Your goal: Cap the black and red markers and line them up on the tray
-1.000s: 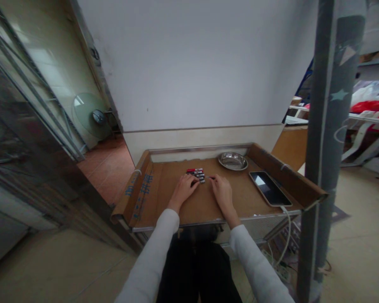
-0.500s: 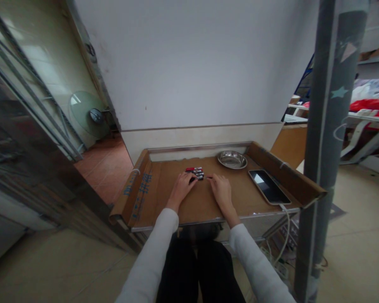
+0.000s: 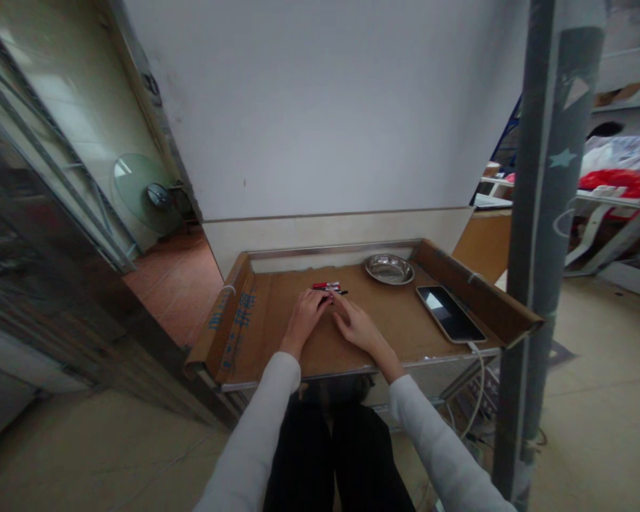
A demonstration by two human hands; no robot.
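Several small red and black sticks, like short markers or batteries, lie side by side on the cardboard; a red stick (image 3: 325, 285) is at the far side of the row. A dark stick end (image 3: 343, 292) shows just beyond my fingertips. My left hand (image 3: 305, 315) is closed at the near side of the row, its fingertips pinched on something small that I cannot make out. My right hand (image 3: 358, 323) reaches across so that its fingertips meet those of the left hand. Its thumb stands apart from the fingers. My fingers hide most of the black sticks.
A round metal dish (image 3: 389, 269) sits at the back right of the cardboard-lined table (image 3: 277, 341). To the right lies a phone (image 3: 451, 313) with a white cable (image 3: 480, 391). Folded cardboard walls (image 3: 485, 291) edge the sides, and a grey post (image 3: 544, 235) stands at the right.
My right hand has moved left, from just beside the row to touch the left fingertips, covering more of the black sticks. The left hand stays nearly in place. The view has shifted slightly.
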